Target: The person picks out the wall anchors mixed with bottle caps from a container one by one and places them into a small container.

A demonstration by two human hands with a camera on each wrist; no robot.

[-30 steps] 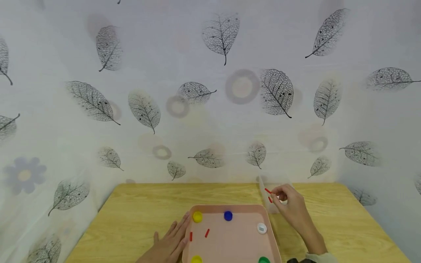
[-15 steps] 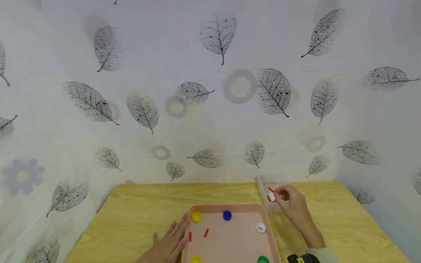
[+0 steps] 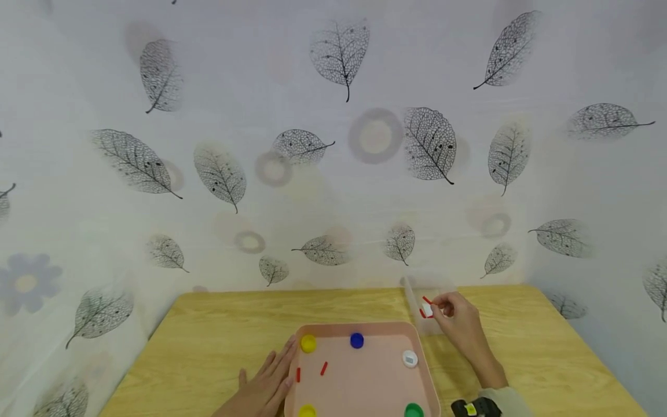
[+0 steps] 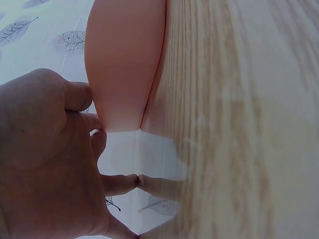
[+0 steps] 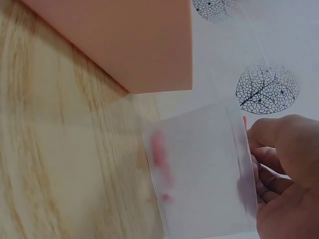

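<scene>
My right hand [image 3: 461, 324] pinches a thin red stick [image 3: 427, 300] between thumb and fingertips, over a translucent box [image 5: 204, 174]. More red pieces and something white [image 3: 428, 310] lie inside the box; through its wall in the right wrist view the red looks blurred. My left hand [image 3: 263, 385] has its fingers spread, touching the left side of a pink tray [image 3: 365, 382]. In the left wrist view some fingertips meet the tabletop. Two red sticks lie in the tray's left part, one upright along the wall [image 3: 299, 375] and one slanted [image 3: 324, 368].
Round caps sit around the tray: yellow [image 3: 308, 343] at the far left, blue [image 3: 356, 340], white [image 3: 410, 359], green [image 3: 414, 410] and another yellow [image 3: 307, 411] nearer. A leaf-patterned wall covering [image 3: 333, 191] rises behind the wooden table [image 3: 219, 324].
My right hand keeps its pinch on the red stick and shifts only slightly at the box. The whole head view drifts a little left. My left hand stays at the tray.
</scene>
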